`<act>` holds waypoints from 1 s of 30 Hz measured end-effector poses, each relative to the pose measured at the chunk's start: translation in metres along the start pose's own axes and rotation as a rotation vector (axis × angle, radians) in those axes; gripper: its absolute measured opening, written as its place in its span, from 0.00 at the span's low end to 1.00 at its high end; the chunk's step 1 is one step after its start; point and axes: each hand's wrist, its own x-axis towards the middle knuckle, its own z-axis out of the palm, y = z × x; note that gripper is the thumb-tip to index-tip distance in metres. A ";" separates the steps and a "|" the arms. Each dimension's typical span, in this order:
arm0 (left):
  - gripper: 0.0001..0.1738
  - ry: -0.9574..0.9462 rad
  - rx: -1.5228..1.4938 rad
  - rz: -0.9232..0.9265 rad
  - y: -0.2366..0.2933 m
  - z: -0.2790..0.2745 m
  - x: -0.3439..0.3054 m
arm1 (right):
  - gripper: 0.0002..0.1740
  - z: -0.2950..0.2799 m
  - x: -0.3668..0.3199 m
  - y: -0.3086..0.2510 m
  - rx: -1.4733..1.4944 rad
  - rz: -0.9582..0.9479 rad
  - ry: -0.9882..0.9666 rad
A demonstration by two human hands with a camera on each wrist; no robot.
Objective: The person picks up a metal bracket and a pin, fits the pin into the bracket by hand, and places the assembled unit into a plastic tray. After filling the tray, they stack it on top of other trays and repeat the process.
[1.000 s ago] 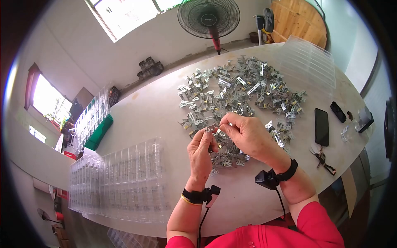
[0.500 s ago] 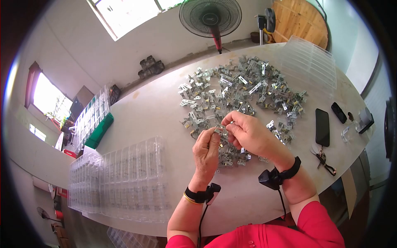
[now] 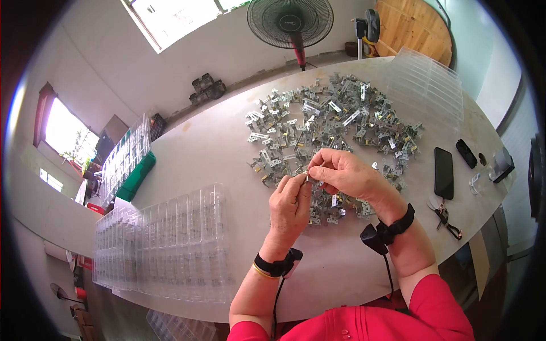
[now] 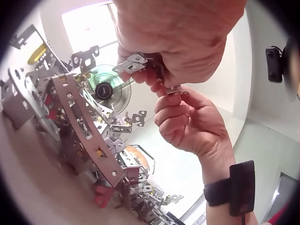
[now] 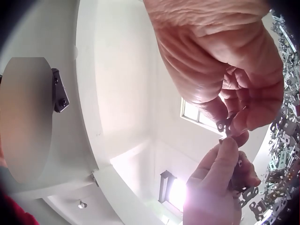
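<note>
In the head view both hands meet over the near edge of a heap of metal brackets [image 3: 335,113]. My left hand [image 3: 290,204] grips a silvery bracket, whose holed end [image 4: 133,64] juts past the fingers in the left wrist view. Thumb and fingers of my right hand [image 3: 344,173] pinch a small metal piece [image 5: 225,124] with a round hole, seen in the right wrist view. This piece is right at the left thumb tip and fingertips. The fingers hide most of both parts.
Clear plastic compartment trays [image 3: 165,250] lie on the table at the left, another tray [image 3: 426,82] at the far right. A phone [image 3: 443,173], a keyring [image 3: 443,219] and a black case [image 3: 465,153] lie on the right. A fan [image 3: 291,23] stands beyond the table.
Both hands have shifted slightly right and closer together. A bracket visible between the fingertips half a second ago is now mostly covered by them.
</note>
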 end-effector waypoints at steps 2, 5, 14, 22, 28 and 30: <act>0.08 -0.011 0.018 0.010 0.001 0.000 0.000 | 0.08 -0.001 0.000 0.001 -0.003 0.005 -0.019; 0.08 -0.031 0.052 0.022 0.002 -0.001 0.001 | 0.06 -0.002 0.003 0.006 -0.170 -0.080 0.021; 0.09 -0.039 0.118 0.121 0.003 0.006 -0.001 | 0.05 0.008 -0.005 -0.008 -0.241 -0.304 0.199; 0.09 0.094 0.202 0.083 0.001 0.004 -0.001 | 0.06 0.012 -0.009 -0.009 -0.132 -0.194 0.104; 0.14 0.073 0.192 0.127 0.004 0.003 0.000 | 0.06 0.010 -0.006 -0.006 -0.124 -0.186 0.153; 0.15 0.094 0.196 0.145 0.006 0.002 0.002 | 0.06 0.007 -0.007 -0.010 -0.116 -0.207 0.174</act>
